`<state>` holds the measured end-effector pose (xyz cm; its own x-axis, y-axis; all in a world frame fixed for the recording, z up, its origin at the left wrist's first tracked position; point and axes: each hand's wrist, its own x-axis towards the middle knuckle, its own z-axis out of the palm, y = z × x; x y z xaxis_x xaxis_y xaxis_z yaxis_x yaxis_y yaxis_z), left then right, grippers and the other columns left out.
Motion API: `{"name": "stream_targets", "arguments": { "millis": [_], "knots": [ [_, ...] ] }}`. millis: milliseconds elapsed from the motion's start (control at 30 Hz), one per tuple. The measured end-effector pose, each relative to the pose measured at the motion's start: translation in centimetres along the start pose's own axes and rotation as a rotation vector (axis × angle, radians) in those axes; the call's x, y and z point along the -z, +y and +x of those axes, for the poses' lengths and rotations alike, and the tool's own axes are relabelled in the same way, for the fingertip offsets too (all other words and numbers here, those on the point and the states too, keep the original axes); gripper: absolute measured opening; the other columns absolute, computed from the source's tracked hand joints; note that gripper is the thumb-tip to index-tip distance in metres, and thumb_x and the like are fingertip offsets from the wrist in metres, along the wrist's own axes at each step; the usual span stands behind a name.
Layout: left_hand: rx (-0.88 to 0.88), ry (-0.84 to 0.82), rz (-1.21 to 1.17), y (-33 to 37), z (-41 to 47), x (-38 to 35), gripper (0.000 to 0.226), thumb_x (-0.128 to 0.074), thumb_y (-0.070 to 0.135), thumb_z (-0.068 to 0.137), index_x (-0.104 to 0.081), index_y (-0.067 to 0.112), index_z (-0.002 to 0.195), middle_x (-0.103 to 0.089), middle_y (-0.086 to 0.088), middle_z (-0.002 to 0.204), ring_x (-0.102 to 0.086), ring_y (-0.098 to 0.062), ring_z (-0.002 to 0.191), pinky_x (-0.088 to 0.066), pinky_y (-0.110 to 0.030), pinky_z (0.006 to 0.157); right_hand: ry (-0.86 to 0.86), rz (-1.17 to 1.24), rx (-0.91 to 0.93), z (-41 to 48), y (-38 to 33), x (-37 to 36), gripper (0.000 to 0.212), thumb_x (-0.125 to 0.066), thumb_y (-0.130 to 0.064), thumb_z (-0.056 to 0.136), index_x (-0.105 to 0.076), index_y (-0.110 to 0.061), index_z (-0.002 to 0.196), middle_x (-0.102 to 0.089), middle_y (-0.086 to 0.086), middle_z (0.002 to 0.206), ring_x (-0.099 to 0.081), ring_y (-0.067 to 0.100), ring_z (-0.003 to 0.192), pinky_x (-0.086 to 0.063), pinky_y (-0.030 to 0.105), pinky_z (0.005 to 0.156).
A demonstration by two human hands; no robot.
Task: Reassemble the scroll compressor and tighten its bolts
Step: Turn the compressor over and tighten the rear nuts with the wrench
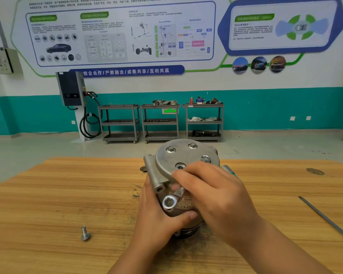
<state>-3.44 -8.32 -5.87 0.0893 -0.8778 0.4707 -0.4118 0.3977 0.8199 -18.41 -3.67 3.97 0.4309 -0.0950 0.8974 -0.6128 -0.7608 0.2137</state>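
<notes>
The grey metal scroll compressor (166, 161) stands on the wooden table (67, 194), tilted toward me, its round end cover facing up. Three bolts (170, 149) sit in the cover, and a central hole shows beside them. My left hand (156, 220) grips the compressor body from below, thumb across its label. My right hand (212, 194) holds a silver wrench (169, 202) over the cover's near edge; its ring end pokes out under my fingers. The wrench's other end is hidden by my hand.
A loose flange bolt (85, 234) stands head-down on the table at the left. A thin dark rod (325, 218) lies at the right. A green-handled tool (229, 171) peeks from behind my right hand. Metal carts (160, 123) line the far wall.
</notes>
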Motion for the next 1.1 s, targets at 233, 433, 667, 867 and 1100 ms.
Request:
{"name": "stream_targets", "arguments": {
  "millis": [233, 433, 667, 867, 1100],
  "knots": [
    [-0.071, 0.121, 0.033, 0.4, -0.2, 0.0, 0.122, -0.072, 0.086, 0.036, -0.043, 0.027, 0.139, -0.051, 0.017, 0.128, -0.048, -0.003, 0.122, -0.045, -0.033, 0.098, 0.274, 0.565, -0.239, 0.8, 1.9, 1.4, 0.013, -0.051, -0.018, 0.095, -0.061, -0.014, 0.102, -0.063, -0.005, 0.087, -0.062, 0.007, 0.080, -0.051, 0.019, 0.074],
    [-0.056, 0.114, 0.051, 0.6, -0.3, 0.1, 0.126, -0.071, 0.085, 0.032, -0.043, 0.024, 0.138, -0.050, 0.014, 0.128, -0.046, -0.004, 0.121, -0.042, -0.029, 0.097, 0.582, 1.093, -0.825, 1.5, 5.3, 2.5, 0.019, -0.035, -0.007, 0.100, -0.048, -0.016, 0.090, -0.061, -0.005, 0.063, -0.050, 0.010, 0.053, -0.045, 0.021, 0.053],
    [-0.065, 0.092, 0.045, 1.0, -0.3, 0.3, 0.125, -0.072, 0.084, 0.034, -0.042, 0.024, 0.139, -0.051, 0.014, 0.130, -0.046, -0.006, 0.123, -0.043, -0.039, 0.102, 0.496, 1.327, -1.028, 0.7, 6.8, 0.9, 0.021, -0.029, 0.000, 0.100, -0.044, -0.012, 0.090, -0.057, -0.002, 0.059, -0.045, 0.009, 0.049, -0.041, 0.018, 0.050],
    [-0.080, 0.094, 0.020, 1.3, -0.5, 0.2, 0.128, -0.070, 0.087, 0.033, -0.031, 0.034, 0.144, -0.041, 0.030, 0.131, -0.038, 0.008, 0.125, -0.035, -0.013, 0.095, 0.523, 1.427, -1.162, -0.4, 7.8, 0.1, 0.022, -0.029, -0.007, 0.102, -0.045, -0.015, 0.090, -0.056, -0.005, 0.060, -0.044, 0.009, 0.054, -0.037, 0.022, 0.059],
    [-0.093, 0.099, 0.011, 1.2, -0.5, 0.2, 0.127, -0.069, 0.087, 0.034, -0.032, 0.033, 0.143, -0.043, 0.026, 0.134, -0.039, 0.003, 0.127, -0.036, -0.018, 0.098, 0.552, 1.396, -1.214, -0.6, 7.8, -0.4, 0.021, -0.031, -0.005, 0.098, -0.047, -0.014, 0.087, -0.056, -0.003, 0.059, -0.043, 0.011, 0.052, -0.040, 0.021, 0.052]
  ]
}}
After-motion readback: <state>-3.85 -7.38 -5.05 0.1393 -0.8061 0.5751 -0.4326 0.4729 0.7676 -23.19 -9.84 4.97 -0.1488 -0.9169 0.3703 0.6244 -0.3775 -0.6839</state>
